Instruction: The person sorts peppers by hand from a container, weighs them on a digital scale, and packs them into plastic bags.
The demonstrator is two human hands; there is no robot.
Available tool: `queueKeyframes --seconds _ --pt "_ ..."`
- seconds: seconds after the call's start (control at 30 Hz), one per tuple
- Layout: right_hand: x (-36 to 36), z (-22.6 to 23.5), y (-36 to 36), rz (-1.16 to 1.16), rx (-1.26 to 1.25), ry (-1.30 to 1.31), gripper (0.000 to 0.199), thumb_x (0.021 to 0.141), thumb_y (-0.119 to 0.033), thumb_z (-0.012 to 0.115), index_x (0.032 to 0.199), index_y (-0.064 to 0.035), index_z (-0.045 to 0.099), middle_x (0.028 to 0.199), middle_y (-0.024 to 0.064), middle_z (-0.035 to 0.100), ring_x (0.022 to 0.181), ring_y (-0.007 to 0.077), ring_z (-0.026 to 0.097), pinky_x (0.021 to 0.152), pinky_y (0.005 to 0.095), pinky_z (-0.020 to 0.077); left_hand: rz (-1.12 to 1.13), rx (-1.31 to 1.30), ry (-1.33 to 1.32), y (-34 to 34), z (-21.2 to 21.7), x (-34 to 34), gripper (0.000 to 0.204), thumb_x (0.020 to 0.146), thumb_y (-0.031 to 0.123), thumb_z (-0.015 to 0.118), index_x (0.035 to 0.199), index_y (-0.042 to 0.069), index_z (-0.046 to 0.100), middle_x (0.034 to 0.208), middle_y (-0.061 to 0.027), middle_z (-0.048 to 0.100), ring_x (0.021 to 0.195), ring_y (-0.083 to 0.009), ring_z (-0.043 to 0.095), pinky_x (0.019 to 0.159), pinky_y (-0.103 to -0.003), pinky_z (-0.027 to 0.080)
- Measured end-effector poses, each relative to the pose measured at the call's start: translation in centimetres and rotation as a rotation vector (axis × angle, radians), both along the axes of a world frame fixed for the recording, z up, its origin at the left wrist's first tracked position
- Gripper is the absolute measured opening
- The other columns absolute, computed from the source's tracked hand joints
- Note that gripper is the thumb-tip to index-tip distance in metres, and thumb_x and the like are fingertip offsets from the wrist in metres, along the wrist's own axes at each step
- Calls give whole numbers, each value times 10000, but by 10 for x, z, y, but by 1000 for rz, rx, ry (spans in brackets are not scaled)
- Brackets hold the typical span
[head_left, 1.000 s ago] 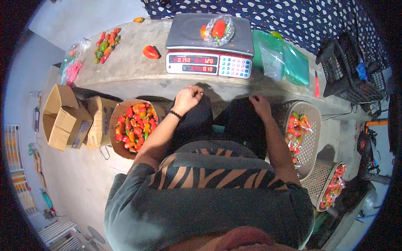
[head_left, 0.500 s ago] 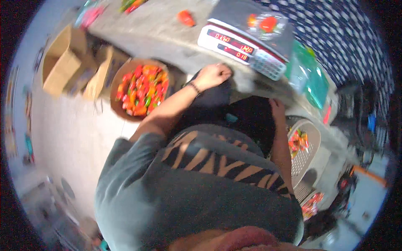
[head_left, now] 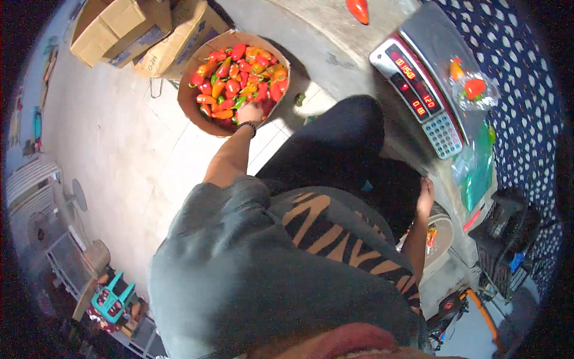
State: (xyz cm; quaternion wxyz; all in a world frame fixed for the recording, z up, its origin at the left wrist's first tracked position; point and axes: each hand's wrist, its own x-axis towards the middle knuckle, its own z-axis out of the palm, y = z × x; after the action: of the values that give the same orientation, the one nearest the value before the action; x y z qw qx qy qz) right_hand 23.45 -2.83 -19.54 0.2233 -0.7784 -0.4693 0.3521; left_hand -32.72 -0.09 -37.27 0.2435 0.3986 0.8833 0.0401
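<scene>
Head view: left hand buried in peppers inside round basket, grip unclear; right hand far off, at scale side.

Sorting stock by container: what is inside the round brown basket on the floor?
The round brown basket holds a heap of red, orange and green peppers. The left hand reaches into it, covering some; lower layers and the basket's bottom are hidden.

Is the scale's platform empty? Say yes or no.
No, a clear bag of peppers lies on the scale platform.
</scene>
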Motion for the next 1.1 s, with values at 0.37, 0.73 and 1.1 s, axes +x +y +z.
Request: queueKeyframes --seconds 0.37,0.73,1.1 --pt "48 -33 10 -95 -118 171 302 888 -218 465 1095 -4 514 1019 49 535 933 154 482 867 268 364 -12 -243 -118 16 -91 -55 361 750 290 515 954 12 626 1014 -198 594 969 -318 566 839 -387 450" --pt "-54 25 34 -32 -166 -33 344 860 -217 504 1121 6 505 1087 96 537 1016 196 486 920 292 338 72 -262 -67 91 -86 -16 440 769 366 476 1091 81 570 1116 -167 556 1041 -329 529 850 -396 442" --pt "-4 -9 -5 -147 -25 1 340 822 -207 556 1081 12 536 1081 134 552 1016 224 501 928 312 341 470 201 -748 101 -24 36 513 694 239 658 1106 9 457 849 -151 603 744 -235 591 662 -328 472"
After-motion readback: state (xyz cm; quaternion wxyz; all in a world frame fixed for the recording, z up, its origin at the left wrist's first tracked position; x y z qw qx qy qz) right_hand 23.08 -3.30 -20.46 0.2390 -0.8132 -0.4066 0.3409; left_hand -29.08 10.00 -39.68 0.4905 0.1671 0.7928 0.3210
